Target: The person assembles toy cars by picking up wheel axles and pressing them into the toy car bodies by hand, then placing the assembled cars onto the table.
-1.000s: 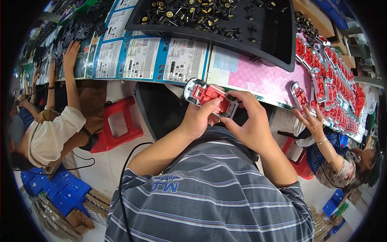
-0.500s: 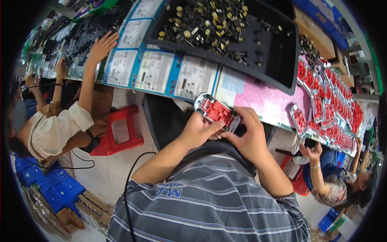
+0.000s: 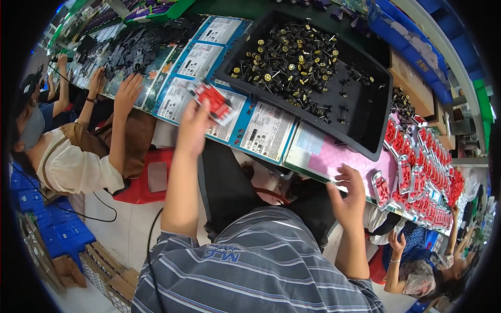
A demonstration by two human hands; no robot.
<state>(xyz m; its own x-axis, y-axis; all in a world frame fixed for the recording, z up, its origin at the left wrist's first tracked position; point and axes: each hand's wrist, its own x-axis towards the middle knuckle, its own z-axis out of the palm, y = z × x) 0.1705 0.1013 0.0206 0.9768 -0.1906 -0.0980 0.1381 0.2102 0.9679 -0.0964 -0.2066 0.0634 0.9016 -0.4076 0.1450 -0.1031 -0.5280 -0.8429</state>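
My left hand (image 3: 193,125) is stretched out to the left, gripping a red and white toy car chassis (image 3: 214,101) over the printed cards (image 3: 209,136) on the table. The chassis is blurred by motion. Off the table's front edge, my right hand (image 3: 349,197) holds nothing, its fingers apart. The loose car chassis nearest to it is a red one with a grey rim (image 3: 380,187), at the table's edge. Beyond both hands stands a black tray (image 3: 362,117) with many black axles with yellow-hubbed wheels (image 3: 292,67).
Many red toy car chassis (image 3: 417,172) lie in rows at the right. A pink sheet (image 3: 334,155) covers part of the table. On the left a co-worker's hand (image 3: 128,91) rests near dark parts (image 3: 130,52). Another person's hand (image 3: 396,244) shows at the lower right.
My left hand has carried the chassis from in front of my body leftward over the printed cards. My right hand has let go of it and moved right. The view has shifted slightly.
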